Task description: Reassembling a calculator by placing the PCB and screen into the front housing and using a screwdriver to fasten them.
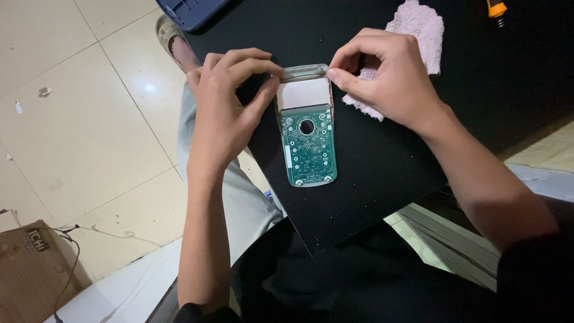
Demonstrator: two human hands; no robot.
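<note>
A green circuit board [309, 148] with a pale screen panel [304, 94] at its upper end lies on the black table [382, 161]. Across the top of that panel sits a clear plastic strip [305, 72]. My left hand [224, 107] pinches the strip's left end with thumb and forefinger. My right hand [382, 75] pinches its right end the same way. Both hands hover just above the table, one on each side of the board.
A pink cloth [412, 36] lies behind my right hand. An orange-tipped tool [495, 10] rests at the far right, and a blue tray [190, 11] at the far left edge. A cardboard box [30, 269] stands on the tiled floor.
</note>
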